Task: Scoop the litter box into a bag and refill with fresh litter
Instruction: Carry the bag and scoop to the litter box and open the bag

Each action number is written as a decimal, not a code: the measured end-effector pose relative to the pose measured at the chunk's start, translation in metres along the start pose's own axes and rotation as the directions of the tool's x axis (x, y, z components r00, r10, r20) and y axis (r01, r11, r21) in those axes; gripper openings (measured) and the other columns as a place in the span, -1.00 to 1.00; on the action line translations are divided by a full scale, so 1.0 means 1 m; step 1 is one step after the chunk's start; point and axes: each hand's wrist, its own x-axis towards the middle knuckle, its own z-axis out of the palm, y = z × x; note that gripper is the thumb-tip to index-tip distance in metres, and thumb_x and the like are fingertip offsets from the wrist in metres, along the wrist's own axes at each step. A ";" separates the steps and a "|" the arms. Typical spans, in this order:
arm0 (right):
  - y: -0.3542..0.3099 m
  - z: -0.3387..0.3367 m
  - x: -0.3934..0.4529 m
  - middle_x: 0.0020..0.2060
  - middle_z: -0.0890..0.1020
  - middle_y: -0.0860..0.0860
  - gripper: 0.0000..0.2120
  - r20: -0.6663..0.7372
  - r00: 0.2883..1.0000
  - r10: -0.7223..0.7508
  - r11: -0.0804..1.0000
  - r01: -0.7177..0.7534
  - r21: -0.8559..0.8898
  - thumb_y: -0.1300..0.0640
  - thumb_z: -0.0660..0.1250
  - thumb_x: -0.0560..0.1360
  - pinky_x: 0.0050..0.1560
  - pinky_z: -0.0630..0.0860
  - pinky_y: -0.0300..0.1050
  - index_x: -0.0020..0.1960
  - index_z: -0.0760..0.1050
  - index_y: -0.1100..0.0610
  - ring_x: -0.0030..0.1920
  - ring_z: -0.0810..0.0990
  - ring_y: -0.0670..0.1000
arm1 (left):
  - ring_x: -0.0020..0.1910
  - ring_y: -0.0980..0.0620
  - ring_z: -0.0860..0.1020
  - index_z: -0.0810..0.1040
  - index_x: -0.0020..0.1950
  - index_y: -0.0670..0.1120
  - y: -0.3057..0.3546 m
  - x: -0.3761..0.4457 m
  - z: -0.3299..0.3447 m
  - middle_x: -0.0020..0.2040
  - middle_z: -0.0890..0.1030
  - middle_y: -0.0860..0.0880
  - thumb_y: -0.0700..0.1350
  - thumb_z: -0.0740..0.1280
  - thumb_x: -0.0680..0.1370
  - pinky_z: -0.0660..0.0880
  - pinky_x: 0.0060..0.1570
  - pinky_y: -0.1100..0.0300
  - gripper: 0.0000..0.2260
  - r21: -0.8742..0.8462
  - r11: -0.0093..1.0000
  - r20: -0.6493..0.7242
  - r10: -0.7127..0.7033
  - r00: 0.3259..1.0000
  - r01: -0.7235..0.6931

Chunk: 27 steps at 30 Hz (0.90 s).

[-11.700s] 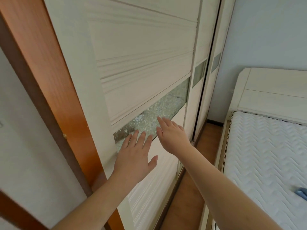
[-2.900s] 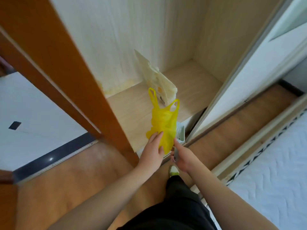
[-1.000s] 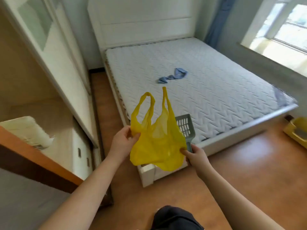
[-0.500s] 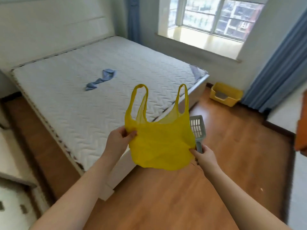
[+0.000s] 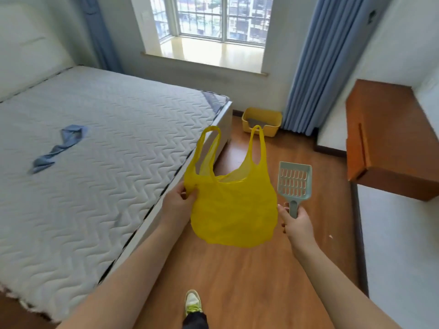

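A yellow plastic bag [image 5: 234, 210] hangs spread between my hands, its two handles standing up. My left hand [image 5: 177, 205] pinches the bag's left edge. My right hand [image 5: 297, 224] grips the handle of a pale green slotted litter scoop [image 5: 294, 184] and also pinches the bag's right edge. A yellow litter box [image 5: 261, 121] with grey litter inside sits on the floor far ahead, under the window beside the blue curtain.
A bed with a bare white mattress [image 5: 83, 162] fills the left; a blue cloth [image 5: 59, 148] lies on it. An orange wooden door edge [image 5: 389, 138] juts in at the right. Wooden floor [image 5: 237, 281] runs ahead to the box. My shoe [image 5: 193, 302] shows below.
The view has swung from the wardrobe past the bed toward the window. The litter box now lies straight ahead and closer. The bag and scoop stay held the same way.
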 end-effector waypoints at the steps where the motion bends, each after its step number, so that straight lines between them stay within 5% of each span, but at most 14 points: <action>1: -0.002 0.001 0.004 -0.11 0.59 0.02 -0.80 -0.011 1.000 0.006 1.000 -0.006 0.007 -0.01 0.35 0.54 -0.17 0.48 -0.08 0.07 0.47 0.08 -0.17 0.55 0.01 | -0.34 0.16 0.55 0.61 -0.19 0.10 0.000 0.010 0.004 -0.32 0.65 0.07 -0.03 0.39 0.49 0.47 -0.31 0.18 -0.94 0.003 1.000 0.004 0.000 1.000 0.000; 9: -0.044 0.067 0.062 -0.28 0.50 0.08 -0.76 -0.054 0.997 0.053 0.987 -0.044 0.156 0.02 0.31 0.57 -0.48 0.37 -0.24 0.01 0.47 0.22 -0.45 0.39 -0.05 | -0.28 -0.06 0.58 0.62 -0.18 -0.03 -0.006 0.106 0.034 -0.30 0.63 -0.08 0.05 0.40 0.45 0.51 -0.19 -0.17 -0.84 -0.043 0.997 0.116 0.074 0.990 -0.070; 11: -0.054 0.092 0.076 -0.30 0.50 0.11 -0.73 -0.015 0.995 0.101 0.983 -0.097 0.156 -0.01 0.30 0.56 -0.50 0.30 -0.25 0.01 0.49 0.22 -0.49 0.38 -0.05 | -0.20 -0.01 0.64 0.65 -0.12 0.06 0.001 0.126 0.036 -0.24 0.68 0.02 -0.02 0.42 0.46 0.58 -0.16 -0.09 -0.96 -0.047 0.993 0.161 0.112 0.981 -0.106; 16: -0.072 0.136 0.116 -0.14 0.67 0.05 -0.80 -0.027 0.971 0.236 0.935 -0.220 0.279 -0.07 0.32 0.54 -0.38 0.33 -0.15 -0.02 0.50 0.07 -0.51 0.34 -0.06 | -0.18 0.05 0.64 0.68 -0.11 0.02 0.014 0.170 0.048 -0.21 0.69 0.09 -0.31 0.41 0.44 0.58 -0.14 0.07 -0.77 -0.059 0.982 0.273 0.188 0.943 -0.179; 20: -0.084 0.147 0.147 -0.50 0.48 -0.07 -0.81 -0.054 0.948 0.313 0.878 -0.268 0.397 -0.07 0.36 0.52 -0.42 0.29 -0.22 -0.16 0.51 0.03 -0.52 0.26 -0.08 | -0.19 0.10 0.64 0.67 -0.13 0.03 0.010 0.199 0.063 -0.20 0.69 0.12 -0.36 0.39 0.39 0.59 -0.14 0.11 -0.72 -0.044 0.965 0.339 0.259 0.905 -0.259; 22: -0.088 0.144 0.167 -0.57 0.39 -0.09 -0.78 -0.074 0.941 0.331 0.866 -0.272 0.418 0.05 0.38 0.52 -0.42 0.28 -0.23 -0.27 0.45 0.03 -0.50 0.27 -0.08 | -0.21 0.12 0.64 0.68 -0.14 0.01 0.010 0.212 0.075 -0.21 0.68 0.14 -0.35 0.42 0.38 0.56 -0.17 0.19 -0.74 -0.040 0.948 0.359 0.310 0.881 -0.317; 27: -0.085 0.128 0.227 -0.36 0.46 0.05 -0.73 -0.127 0.933 0.336 0.876 -0.261 0.406 0.38 0.19 0.56 -0.35 0.39 -0.16 -0.23 0.35 0.09 -0.38 0.42 0.00 | -0.21 0.15 0.62 0.67 -0.13 -0.01 0.008 0.256 0.107 -0.19 0.67 0.17 -0.35 0.46 0.37 0.50 -0.18 0.34 -0.76 -0.033 0.932 0.409 0.342 0.846 -0.361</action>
